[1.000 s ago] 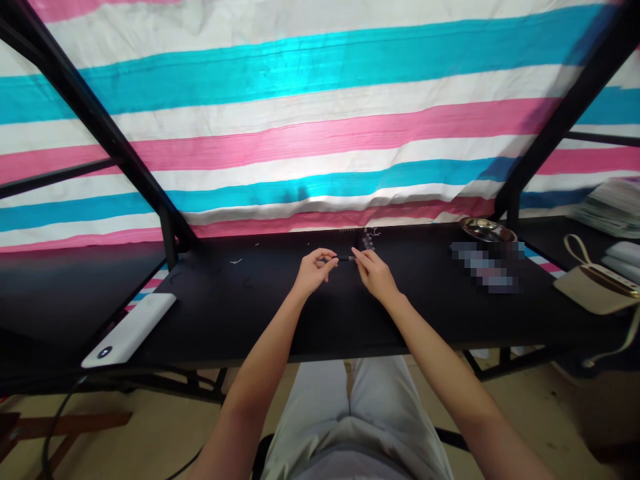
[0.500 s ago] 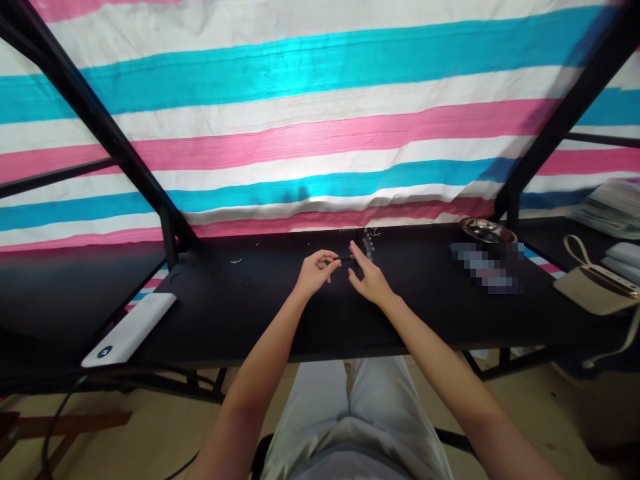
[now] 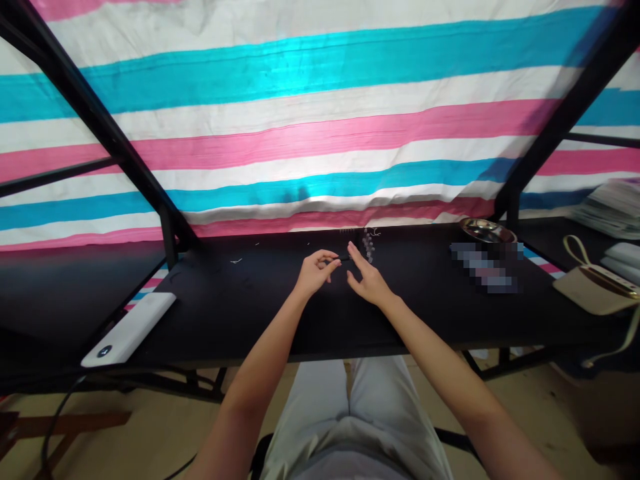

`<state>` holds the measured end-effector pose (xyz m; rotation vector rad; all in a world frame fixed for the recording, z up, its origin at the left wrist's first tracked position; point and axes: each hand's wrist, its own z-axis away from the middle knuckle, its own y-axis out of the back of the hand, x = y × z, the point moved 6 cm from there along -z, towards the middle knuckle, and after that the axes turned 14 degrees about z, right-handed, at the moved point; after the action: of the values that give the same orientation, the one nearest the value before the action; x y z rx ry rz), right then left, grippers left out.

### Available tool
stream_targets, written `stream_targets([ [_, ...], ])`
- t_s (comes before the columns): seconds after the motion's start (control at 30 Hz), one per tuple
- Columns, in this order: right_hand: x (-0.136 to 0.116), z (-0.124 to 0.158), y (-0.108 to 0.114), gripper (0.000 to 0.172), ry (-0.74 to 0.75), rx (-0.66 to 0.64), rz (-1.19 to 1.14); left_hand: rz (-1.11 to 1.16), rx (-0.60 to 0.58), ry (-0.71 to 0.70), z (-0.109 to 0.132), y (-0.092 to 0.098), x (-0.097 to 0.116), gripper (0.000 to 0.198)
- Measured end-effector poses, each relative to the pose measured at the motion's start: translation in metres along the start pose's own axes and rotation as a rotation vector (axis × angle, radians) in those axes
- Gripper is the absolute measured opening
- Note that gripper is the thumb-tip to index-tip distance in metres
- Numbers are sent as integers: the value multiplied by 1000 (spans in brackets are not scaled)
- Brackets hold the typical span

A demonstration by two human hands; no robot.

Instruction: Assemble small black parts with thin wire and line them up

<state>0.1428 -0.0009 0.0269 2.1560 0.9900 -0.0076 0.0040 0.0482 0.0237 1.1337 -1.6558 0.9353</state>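
Over the black tabletop (image 3: 225,320), the left hand's (image 3: 314,272) fingers pinch one end of a slim black piece (image 3: 343,259) (too small to identify), which points right. The right hand's (image 3: 371,279) thumb and index finger stand spread apart by its other end; any contact there is unclear. Clear beads (image 3: 369,247) lie just beyond, on the far right.
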Motion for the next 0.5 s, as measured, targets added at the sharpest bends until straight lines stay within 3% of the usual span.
stream_targets([
  [0.3,-8,0,-8,72,37,-60,-18,58,-4,38,1,-7,-2,31],
  [0.5,-5,2,-14,74,0,-136,-32,-22,-13,46,1,-8,-7,29],
])
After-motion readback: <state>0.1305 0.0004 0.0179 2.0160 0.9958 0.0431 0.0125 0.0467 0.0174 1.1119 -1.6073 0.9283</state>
